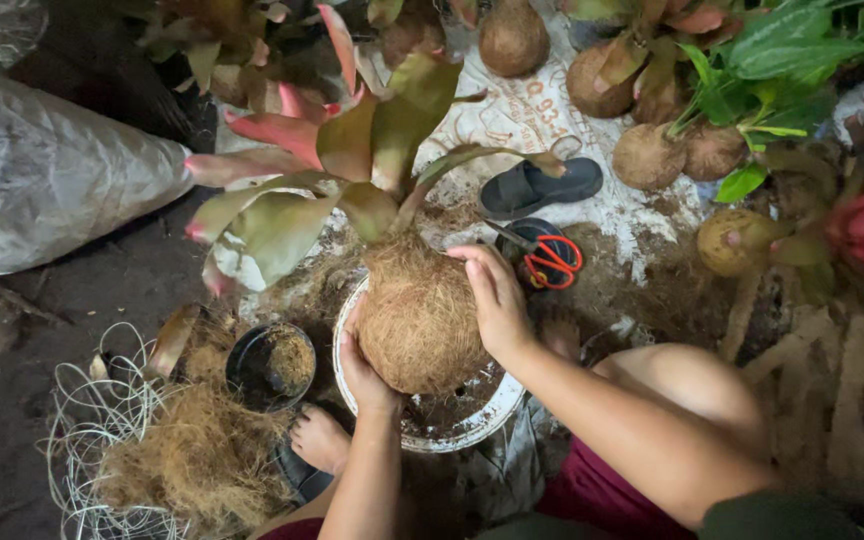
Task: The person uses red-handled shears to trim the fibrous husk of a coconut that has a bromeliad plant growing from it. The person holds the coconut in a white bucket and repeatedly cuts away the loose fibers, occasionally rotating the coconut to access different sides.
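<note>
Mostly hidden: the left hand (364, 372) cups the near-left side of the fibre ball (419, 318), its fingers behind the ball, so I cannot tell their spread.
Right hand (497, 300): laid flat on the ball's right side, fingers together.
Ball: brown, holding a red-green plant (337, 150), sitting in a white basin (452, 432).
Basin: far rim covered by the ball.
Scissors (549, 260): red handles, right of the ball, blades partly hidden.
Loose fibre (197, 460): near left, beside a black pot (270, 367).
</note>
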